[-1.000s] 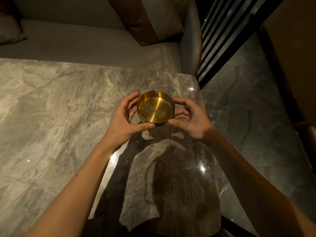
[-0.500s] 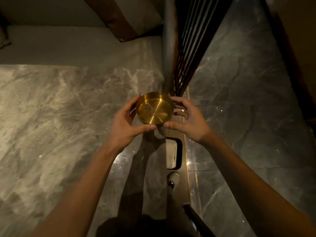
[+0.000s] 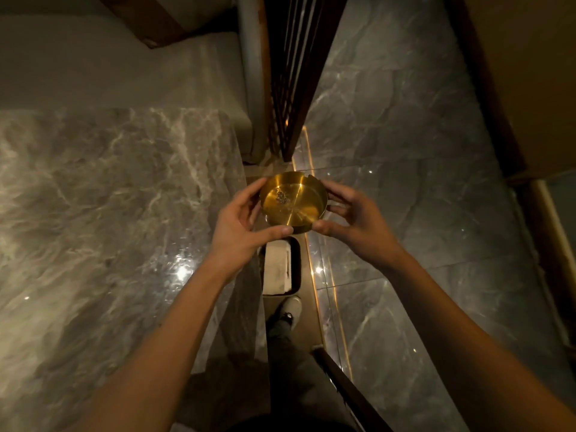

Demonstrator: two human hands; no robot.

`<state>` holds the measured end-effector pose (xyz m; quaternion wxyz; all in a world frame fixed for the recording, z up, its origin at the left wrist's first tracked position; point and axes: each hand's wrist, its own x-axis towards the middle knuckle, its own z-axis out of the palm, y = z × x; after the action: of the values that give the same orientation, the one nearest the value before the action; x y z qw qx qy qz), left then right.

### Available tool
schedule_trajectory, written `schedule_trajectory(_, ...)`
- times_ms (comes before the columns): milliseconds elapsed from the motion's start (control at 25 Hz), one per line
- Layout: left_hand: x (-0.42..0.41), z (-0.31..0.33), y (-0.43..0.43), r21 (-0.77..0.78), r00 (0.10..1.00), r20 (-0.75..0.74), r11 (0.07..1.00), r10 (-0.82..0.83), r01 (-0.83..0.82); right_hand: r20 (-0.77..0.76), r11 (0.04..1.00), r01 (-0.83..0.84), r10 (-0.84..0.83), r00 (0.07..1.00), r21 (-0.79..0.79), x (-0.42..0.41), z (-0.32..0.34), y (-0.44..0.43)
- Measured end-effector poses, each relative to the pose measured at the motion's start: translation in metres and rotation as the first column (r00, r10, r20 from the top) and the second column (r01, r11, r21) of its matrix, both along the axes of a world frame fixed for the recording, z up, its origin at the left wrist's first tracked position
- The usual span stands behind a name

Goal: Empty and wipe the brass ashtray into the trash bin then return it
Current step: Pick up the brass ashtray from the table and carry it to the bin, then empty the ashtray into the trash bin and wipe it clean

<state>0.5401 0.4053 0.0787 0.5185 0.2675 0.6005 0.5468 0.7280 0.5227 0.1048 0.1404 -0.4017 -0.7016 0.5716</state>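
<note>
The round brass ashtray (image 3: 294, 202) is held level in the air, with a small clump of ash on its left inner floor. My left hand (image 3: 240, 226) grips its left rim, thumb under the near edge. My right hand (image 3: 355, 219) grips the right rim. Directly below the ashtray, on the floor beside the table, stands a dark trash bin (image 3: 296, 263) with a pale liner or paper inside; the ashtray and my left thumb hide its far end.
A grey marble table (image 3: 109, 229) fills the left. A sofa seat (image 3: 124, 67) lies beyond it. A dark slatted screen (image 3: 293, 73) rises at centre top. Glossy marble floor (image 3: 420, 182) spreads right. My shoe (image 3: 290, 310) stands just behind the bin.
The ashtray has been carried rightward off the table's edge and now hangs over the floor above the bin. Both hands keep the same grip.
</note>
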Motion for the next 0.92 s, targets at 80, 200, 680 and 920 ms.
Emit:
schedule_trajectory(80, 0.006, -0.016, 0.003, -0.003, 1.000, 0.023, 1.000, -0.017, 0.017, 0.025, 0.999, 0.050, -0.049, 0.998, -0.019, 0.007, -0.013, -0.003)
schedule_trajectory(200, 0.021, -0.043, 0.003, -0.039, 0.996, 0.087, 0.999, 0.002, 0.002, 0.049, 0.988, 0.132, -0.129, 0.990, -0.074, 0.017, -0.040, -0.011)
schedule_trajectory(680, 0.111, -0.169, 0.021, -0.349, 0.977, 0.083, 0.924, 0.196, -0.156, 0.083, 0.898, 0.249, -0.235, 0.968, -0.363, 0.072, -0.203, 0.000)
schedule_trajectory(920, 0.135, -0.251, 0.027, -0.454, 0.978, 0.036, 0.876, 0.203, -0.165, 0.114, 0.839, 0.253, -0.226, 0.967, -0.481, 0.092, -0.300, 0.001)
